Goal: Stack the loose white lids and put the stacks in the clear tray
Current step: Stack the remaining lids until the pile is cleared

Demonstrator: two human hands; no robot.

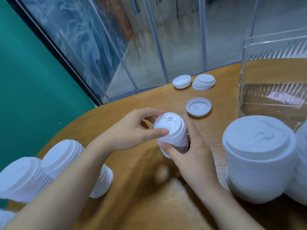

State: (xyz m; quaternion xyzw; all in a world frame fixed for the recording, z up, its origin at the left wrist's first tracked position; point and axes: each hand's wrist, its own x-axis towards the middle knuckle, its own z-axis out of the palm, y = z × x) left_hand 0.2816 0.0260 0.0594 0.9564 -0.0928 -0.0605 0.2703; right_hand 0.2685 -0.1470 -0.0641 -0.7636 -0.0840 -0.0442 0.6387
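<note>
Two hands meet on one short stack of white lids (171,135) above the middle of the round wooden table (142,188). The left hand (132,130) curls over the top lid, thumb tip pressed on its rim, fingers bent round the far side. The right hand (191,150) grips the stack from below and the side, fingers wrapped round its lower lids.

Its bottom is hidden behind the right fingers. Tall stacks at the near left edge (49,165) and near right edge (255,156) are cut off by the frame.

Toward the far edge lie an upturned lid (181,81), a small pile of lids (204,82) just beside it, and nearer, another upturned lid (198,106). The clear tray (272,90) stands at the far right edge; whether it holds anything is hard to tell. Beyond the table are clear plastic curtain strips (149,39) and a green wall (33,72).
</note>
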